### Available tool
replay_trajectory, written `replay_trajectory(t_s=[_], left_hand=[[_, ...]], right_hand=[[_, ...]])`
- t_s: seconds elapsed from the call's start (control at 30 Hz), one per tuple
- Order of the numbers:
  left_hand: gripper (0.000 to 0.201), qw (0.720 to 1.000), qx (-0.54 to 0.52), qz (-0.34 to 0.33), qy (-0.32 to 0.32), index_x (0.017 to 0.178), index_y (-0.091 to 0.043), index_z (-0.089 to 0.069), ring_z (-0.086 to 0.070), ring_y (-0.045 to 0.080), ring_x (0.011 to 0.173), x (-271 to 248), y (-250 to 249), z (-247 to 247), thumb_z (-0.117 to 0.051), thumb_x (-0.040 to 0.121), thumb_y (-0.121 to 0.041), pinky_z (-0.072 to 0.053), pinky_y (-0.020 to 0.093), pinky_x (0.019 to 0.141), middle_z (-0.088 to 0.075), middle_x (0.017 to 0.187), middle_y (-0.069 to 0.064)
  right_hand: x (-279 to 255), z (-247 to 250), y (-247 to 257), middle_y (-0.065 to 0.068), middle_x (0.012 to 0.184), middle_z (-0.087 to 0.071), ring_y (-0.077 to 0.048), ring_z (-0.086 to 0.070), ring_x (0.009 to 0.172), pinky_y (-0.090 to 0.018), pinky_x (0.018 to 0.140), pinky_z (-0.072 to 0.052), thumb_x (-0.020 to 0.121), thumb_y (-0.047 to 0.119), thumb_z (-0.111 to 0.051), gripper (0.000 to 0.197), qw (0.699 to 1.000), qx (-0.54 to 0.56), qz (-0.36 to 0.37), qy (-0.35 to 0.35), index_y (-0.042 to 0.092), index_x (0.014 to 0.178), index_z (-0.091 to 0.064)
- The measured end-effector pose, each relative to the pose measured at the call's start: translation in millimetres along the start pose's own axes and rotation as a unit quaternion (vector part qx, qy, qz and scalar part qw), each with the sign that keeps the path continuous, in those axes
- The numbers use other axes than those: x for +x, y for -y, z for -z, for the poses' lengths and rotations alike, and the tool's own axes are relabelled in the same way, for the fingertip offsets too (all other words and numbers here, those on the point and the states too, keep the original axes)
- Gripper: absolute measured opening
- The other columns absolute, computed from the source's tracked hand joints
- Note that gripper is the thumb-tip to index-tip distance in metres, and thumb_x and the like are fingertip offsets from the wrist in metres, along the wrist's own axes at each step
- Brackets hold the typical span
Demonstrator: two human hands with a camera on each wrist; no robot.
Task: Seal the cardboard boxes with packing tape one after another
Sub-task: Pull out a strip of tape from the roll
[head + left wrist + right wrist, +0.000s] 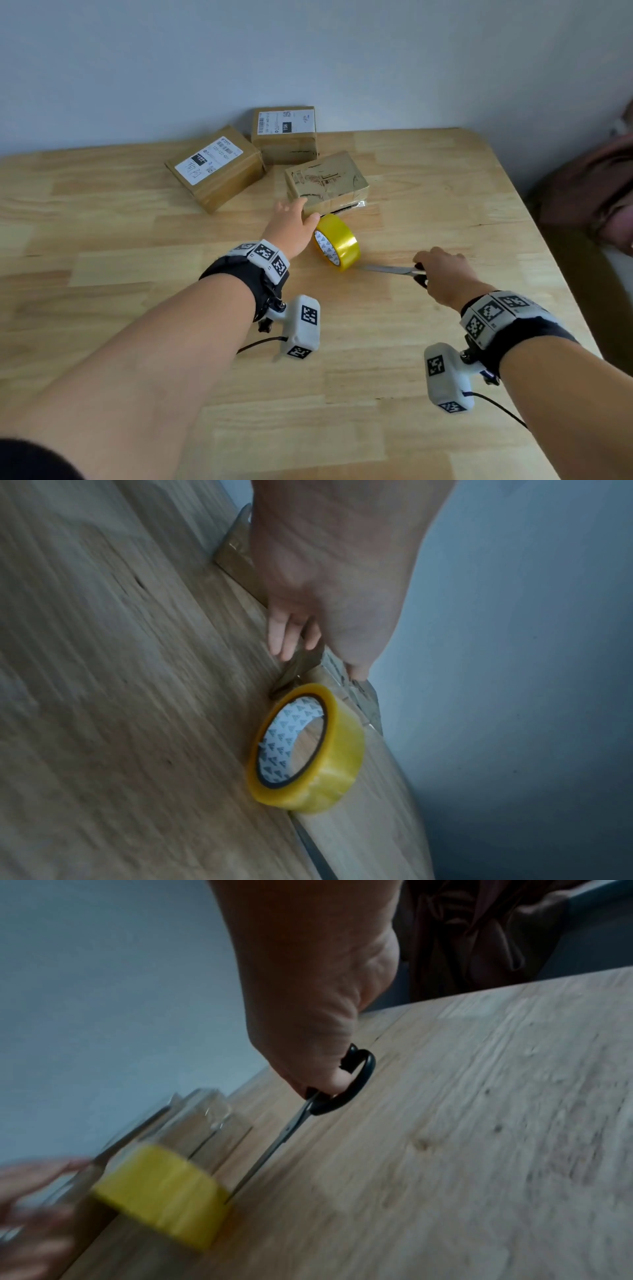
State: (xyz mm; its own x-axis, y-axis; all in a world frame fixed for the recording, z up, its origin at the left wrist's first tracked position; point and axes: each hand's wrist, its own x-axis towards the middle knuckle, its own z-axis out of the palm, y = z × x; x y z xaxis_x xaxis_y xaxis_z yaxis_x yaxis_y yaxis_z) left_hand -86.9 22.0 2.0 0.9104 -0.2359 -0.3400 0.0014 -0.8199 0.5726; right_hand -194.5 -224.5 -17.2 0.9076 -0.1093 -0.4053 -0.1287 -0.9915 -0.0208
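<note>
The left hand reached across the centre of the head view with straight, spread fingers; its grip was slack and held nothing. The fingertips lay at the near left corner of the tape-wrapped box, which sat on the tabletop just above the frame centre. Contact between fingertips and box could not be confirmed because of blur.

The tape roll, yellow with a white printed core, stood on its edge just below that box and directly right of the left hand. In the left wrist view the roll stood below the fingers, separate from them.

The right hand, at centre right of the head view, had its fingers curled through the black handles of the scissors. The blades appeared closed and pointed left, low over the tabletop, with the tip at the base of the roll. The right wrist view showed the scissors with the tip beside the roll.

Two labelled boxes sat at upper centre: the larger labelled box to the left and the smaller labelled box behind it, against the wall.
</note>
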Motion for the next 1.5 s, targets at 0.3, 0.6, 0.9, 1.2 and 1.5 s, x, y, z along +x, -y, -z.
replay_trajectory(t_s=[0.3, 0.6, 0.9, 1.2, 1.5], left_hand=[[0.057, 0.988, -0.124, 0.088, -0.003, 0.15, -0.027, -0.017, -0.058, 0.03, 0.101, 25, -20, -20, -0.039, 0.099, -0.042, -0.045, 0.033, 0.077, -0.051, 0.133, 0.012], [0.06, 0.979, -0.183, 0.031, 0.088, 0.147, -0.034, -0.029, -0.062, 0.023, 0.095, 33, 11, 3, -0.056, 0.095, -0.023, -0.052, 0.03, 0.08, -0.058, 0.117, 0.007], [0.055, 0.975, -0.17, 0.003, 0.144, 0.144, -0.035, -0.035, -0.057, 0.013, 0.101, 35, 28, 10, -0.056, 0.095, -0.023, -0.044, 0.006, 0.072, -0.057, 0.108, -0.005], [0.031, 0.962, -0.243, 0.104, 0.064, 0.117, -0.013, -0.05, -0.059, 0.014, 0.095, 35, 25, -5, -0.061, 0.091, -0.027, -0.047, 0.025, 0.08, -0.059, 0.101, -0.002], [0.025, 0.981, -0.16, 0.099, 0.042, 0.09, -0.008, -0.064, -0.054, 0.021, 0.074, 33, 25, -7, -0.053, 0.094, -0.031, -0.041, 0.031, 0.07, -0.057, 0.081, 0.01]], right_hand=[[19, 28, -10, -0.001, 0.084, -0.066, -0.017, -0.061, 0.073, -0.032, 0.064, -0.05, 0.088, 0.012, -0.066, 0.027, 0.935, 0.347, -0.049, -0.049, 0.024, 0.105, -0.048], [61, 59, 27, -0.002, 0.09, -0.07, -0.013, -0.06, 0.07, -0.023, 0.059, -0.045, 0.08, 0.025, -0.077, 0.034, 0.919, 0.389, 0.046, 0.028, 0.021, 0.108, -0.059], [100, 49, 85, 0.003, 0.104, -0.065, -0.023, -0.057, 0.097, -0.037, 0.093, -0.032, 0.088, 0.036, -0.059, 0.04, 0.967, 0.191, 0.075, -0.153, 0.025, 0.124, -0.044], [116, 33, 110, 0.002, 0.11, -0.059, -0.022, -0.052, 0.112, -0.042, 0.11, -0.03, 0.076, 0.047, -0.069, 0.061, 0.967, 0.188, 0.052, -0.166, 0.019, 0.122, -0.041], [122, 26, 119, 0.0, 0.112, -0.059, -0.025, -0.05, 0.115, -0.047, 0.109, -0.031, 0.075, 0.046, -0.07, 0.062, 0.969, 0.153, 0.037, -0.189, 0.018, 0.122, -0.041]])
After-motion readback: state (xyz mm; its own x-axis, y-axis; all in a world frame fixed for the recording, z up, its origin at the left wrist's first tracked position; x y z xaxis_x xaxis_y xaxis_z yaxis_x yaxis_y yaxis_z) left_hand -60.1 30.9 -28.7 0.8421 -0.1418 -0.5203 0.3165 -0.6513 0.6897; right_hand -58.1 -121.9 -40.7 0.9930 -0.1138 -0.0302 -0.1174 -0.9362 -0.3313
